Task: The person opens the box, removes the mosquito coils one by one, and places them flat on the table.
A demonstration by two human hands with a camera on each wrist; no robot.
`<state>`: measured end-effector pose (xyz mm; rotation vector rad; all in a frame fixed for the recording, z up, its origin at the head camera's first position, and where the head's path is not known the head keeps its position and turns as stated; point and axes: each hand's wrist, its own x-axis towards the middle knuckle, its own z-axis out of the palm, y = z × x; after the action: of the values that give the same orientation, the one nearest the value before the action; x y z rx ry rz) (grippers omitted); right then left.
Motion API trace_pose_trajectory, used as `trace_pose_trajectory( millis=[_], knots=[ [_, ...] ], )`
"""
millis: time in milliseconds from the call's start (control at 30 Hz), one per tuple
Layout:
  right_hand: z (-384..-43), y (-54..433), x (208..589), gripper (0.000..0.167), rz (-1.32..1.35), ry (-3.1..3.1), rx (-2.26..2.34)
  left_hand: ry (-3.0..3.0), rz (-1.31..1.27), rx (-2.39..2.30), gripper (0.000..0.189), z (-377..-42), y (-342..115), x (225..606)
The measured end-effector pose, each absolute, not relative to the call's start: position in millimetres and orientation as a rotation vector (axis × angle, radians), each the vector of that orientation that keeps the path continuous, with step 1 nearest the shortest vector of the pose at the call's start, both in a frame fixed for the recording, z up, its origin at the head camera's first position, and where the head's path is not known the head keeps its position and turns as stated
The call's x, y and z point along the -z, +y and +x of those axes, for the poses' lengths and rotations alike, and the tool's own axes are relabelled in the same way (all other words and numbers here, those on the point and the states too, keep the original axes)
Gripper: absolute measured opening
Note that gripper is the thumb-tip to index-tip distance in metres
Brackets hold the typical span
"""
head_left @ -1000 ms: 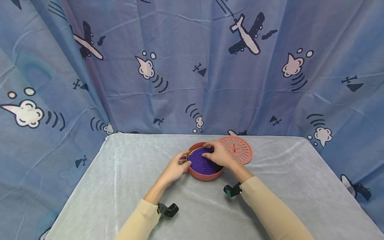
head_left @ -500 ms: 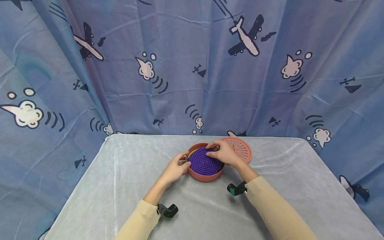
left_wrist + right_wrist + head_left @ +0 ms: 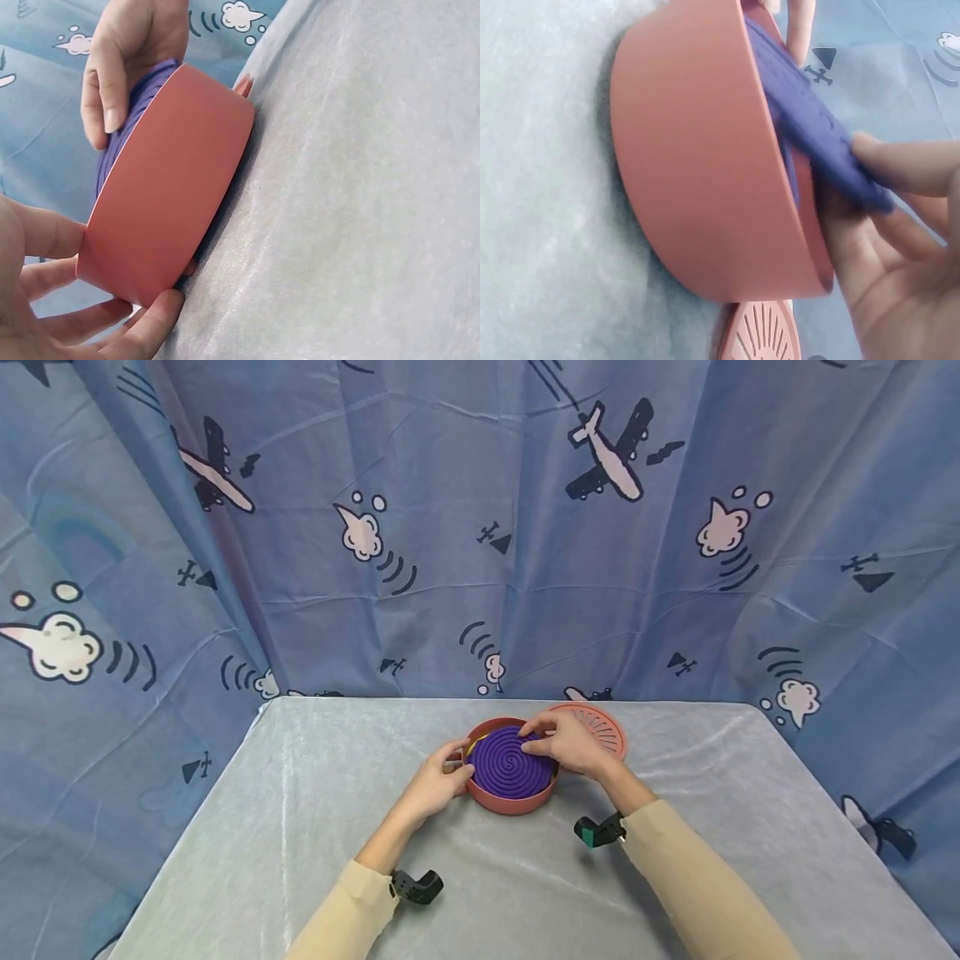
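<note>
A purple mosquito coil lies tilted in a round terracotta-coloured box, its right side raised above the rim. My right hand pinches the raised edge between thumb and fingers. In the right wrist view the coil slants up out of the box, with more purple visible beneath it inside. My left hand grips the left side of the box. The left wrist view has its thumb and fingers around the box wall. A bit of yellow shows along the inner left rim.
A slotted round lid of the same colour lies behind and right of the box, partly hidden by my right hand. The pale cloth-covered table ends at a blue curtain printed with planes.
My right hand has shifted slightly right with the coil's edge, and the coil's right side stands higher. The left hand stays on the box.
</note>
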<state>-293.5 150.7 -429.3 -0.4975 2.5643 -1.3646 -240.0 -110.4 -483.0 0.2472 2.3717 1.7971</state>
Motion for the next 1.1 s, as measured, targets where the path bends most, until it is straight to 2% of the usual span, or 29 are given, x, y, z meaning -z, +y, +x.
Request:
trace_pose_trajectory(
  millis=[333, 833, 1100],
  knots=[
    [-292.1, 156.3, 422.1, 0.022, -0.346, 2.538, 1.484, 2.389, 0.236, -1.789, 0.051, -239.7, -110.8, 484.9],
    [-282.9, 184.7, 407.7, 0.025, -0.423, 2.478, 1.613, 2.382, 0.230, -1.807, 0.049, -240.4, -109.9, 484.7],
    [-276.8, 212.7, 408.8, 0.031, -0.370, 2.478, 1.678, 2.376, 0.234, -1.804, 0.049, -239.3, -109.0, 482.5]
  ],
)
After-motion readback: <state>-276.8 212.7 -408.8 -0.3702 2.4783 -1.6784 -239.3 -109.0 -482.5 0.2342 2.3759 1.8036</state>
